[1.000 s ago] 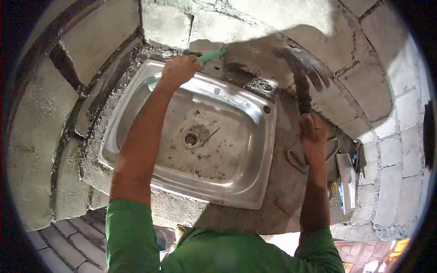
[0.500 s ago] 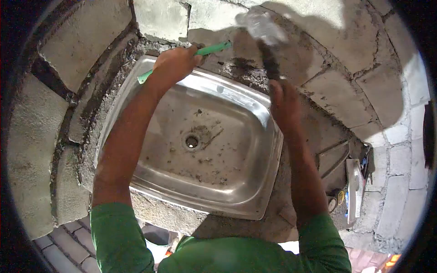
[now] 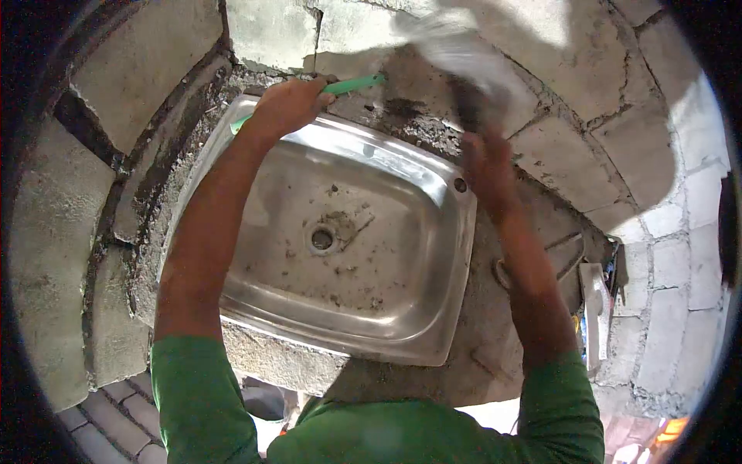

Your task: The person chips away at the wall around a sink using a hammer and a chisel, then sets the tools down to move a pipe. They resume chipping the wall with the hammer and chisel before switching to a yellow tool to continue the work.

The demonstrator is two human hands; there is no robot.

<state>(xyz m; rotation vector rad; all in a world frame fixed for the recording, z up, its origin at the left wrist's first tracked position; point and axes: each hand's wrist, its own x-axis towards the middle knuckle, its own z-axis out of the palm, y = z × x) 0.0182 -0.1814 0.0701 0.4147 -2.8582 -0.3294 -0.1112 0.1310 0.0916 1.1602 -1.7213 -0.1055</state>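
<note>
A slim green bar (image 3: pixel 357 83) passes through the closed fingers of my left hand (image 3: pixel 292 107), over the back left edge of a steel sink (image 3: pixel 457 263). One end points right along the stone wall; its other end shows left of my wrist. My right hand (image 3: pixel 488 166), smeared by motion, is closed round the dark handle (image 3: pixel 465 104) of a tool above the sink's back right corner. The tool's silvery head (image 3: pixel 456 50) is too blurred to name its kind. Grit lies in the basin around the drain hole (image 3: pixel 321 240).
Rough stone blocks (image 3: pixel 147 69) form the wall on the left and behind the sink. Broken mortar (image 3: pixel 421 127) lines the sink's back edge. To the right are a bent metal rod (image 3: pixel 576 259) and a long whitish object (image 3: pixel 595 313). A bucket (image 3: pixel 264 404) stands below the front ledge.
My right hand has shifted slightly right with the blurred tool, uncovering a hole in the sink's corner. My left hand keeps its grip on the green bar. The view has shifted slightly.
</note>
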